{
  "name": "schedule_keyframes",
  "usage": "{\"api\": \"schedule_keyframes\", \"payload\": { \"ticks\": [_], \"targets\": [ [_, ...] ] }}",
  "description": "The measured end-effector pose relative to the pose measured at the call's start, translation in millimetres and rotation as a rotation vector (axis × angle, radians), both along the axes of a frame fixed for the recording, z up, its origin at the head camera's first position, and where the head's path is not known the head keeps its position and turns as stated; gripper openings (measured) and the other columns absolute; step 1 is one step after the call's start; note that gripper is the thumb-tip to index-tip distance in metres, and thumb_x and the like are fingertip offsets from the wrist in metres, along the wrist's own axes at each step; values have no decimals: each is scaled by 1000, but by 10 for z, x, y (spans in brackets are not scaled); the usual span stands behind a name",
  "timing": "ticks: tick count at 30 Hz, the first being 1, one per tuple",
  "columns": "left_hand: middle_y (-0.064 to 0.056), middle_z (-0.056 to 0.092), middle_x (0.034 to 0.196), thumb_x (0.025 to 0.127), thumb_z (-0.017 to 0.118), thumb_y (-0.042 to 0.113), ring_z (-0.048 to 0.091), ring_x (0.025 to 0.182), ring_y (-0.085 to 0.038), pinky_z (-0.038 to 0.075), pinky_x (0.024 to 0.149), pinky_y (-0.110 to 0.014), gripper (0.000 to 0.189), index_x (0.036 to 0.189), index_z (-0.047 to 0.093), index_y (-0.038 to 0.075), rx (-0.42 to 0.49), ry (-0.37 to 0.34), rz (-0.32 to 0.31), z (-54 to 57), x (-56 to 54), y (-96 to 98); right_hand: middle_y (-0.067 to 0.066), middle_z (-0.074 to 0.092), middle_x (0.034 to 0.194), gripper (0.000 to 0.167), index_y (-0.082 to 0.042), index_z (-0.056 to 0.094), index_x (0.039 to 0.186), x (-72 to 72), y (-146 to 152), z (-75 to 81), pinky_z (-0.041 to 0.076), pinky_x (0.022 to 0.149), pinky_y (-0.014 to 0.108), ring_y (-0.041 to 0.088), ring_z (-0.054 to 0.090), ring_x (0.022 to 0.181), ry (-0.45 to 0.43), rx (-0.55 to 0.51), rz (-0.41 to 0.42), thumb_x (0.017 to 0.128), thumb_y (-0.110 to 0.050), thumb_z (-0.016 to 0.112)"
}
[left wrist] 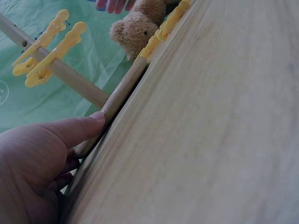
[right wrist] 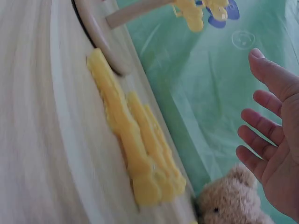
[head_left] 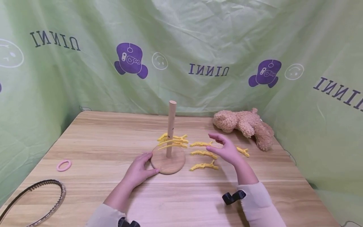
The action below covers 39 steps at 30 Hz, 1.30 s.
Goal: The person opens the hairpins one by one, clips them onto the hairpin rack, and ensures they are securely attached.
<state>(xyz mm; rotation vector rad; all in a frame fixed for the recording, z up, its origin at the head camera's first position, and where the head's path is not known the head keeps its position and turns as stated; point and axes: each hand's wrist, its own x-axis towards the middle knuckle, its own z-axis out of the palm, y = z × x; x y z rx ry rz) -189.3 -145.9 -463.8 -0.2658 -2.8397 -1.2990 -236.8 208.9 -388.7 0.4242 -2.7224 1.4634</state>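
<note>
A wooden stand with a round base (head_left: 172, 164) and an upright post (head_left: 171, 118) is on the table. My left hand (head_left: 139, 170) grips the left edge of its base; in the left wrist view the thumb (left wrist: 84, 128) lies over the rim. Yellow hair clips (left wrist: 53, 60) are clamped across the post. My right hand (head_left: 227, 150) hovers over the table right of the stand, fingers spread and holding nothing. Beside and below it lie three yellow hair clips (head_left: 203, 153) in a column, seen also as yellow clips (right wrist: 124, 121) in the right wrist view. Another yellow clip (head_left: 243, 151) shows beyond the right hand.
A brown teddy bear (head_left: 245, 123) lies at the back right of the table. To the left are a pink ring (head_left: 64, 165) and a dark toothed headband (head_left: 60, 192). Green printed fabric (head_left: 181, 91) hangs around the table.
</note>
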Motion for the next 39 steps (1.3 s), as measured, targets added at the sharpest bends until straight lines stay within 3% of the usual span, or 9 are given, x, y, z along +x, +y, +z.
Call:
{"api": "schedule_keyframes", "payload": {
  "ticks": [13, 22, 27, 32, 39],
  "targets": [
    [-29, 44, 147, 79, 81, 28, 33, 142, -47, 26, 117, -60, 77, 140, 48, -7, 0, 15, 0, -1, 6, 2, 25, 46, 146, 61, -2, 50, 139, 47, 517, -202, 28, 115, 59, 44, 39, 135, 6, 14, -163, 87, -22, 74],
    [-28, 43, 148, 80, 80, 28, 30, 143, -46, 25, 118, -59, 77, 141, 46, -6, 0, -14, 0, 4, -9, -2, 25, 35, 153, 68, -4, 45, 143, 78, 840, -292, 20, 115, 66, 48, 28, 142, -53, 92, -278, 87, -30, 74],
    [-27, 43, 149, 81, 80, 29, 31, 143, -45, 26, 118, -59, 77, 142, 46, -5, -9, -12, 1, 4, -13, -2, 27, 26, 156, 73, -5, 41, 146, 98, 973, -365, 15, 117, 66, 50, 21, 144, -115, 34, -330, 86, -31, 75],
    [-27, 43, 148, 80, 80, 28, 33, 143, -45, 27, 118, -58, 76, 141, 47, -5, -10, -3, 0, -2, -15, -2, 30, 31, 153, 75, -3, 39, 147, 80, 1117, -438, 23, 116, 63, 50, 31, 139, -108, 21, -330, 87, -30, 74],
    [-27, 43, 148, 81, 80, 28, 33, 143, -45, 27, 118, -59, 77, 141, 47, -5, -9, -4, 3, 1, -5, 4, 35, 40, 145, 73, 1, 37, 147, 35, 1290, -515, 28, 113, 63, 51, 39, 133, -92, 152, -320, 90, -30, 70]
  ]
}}
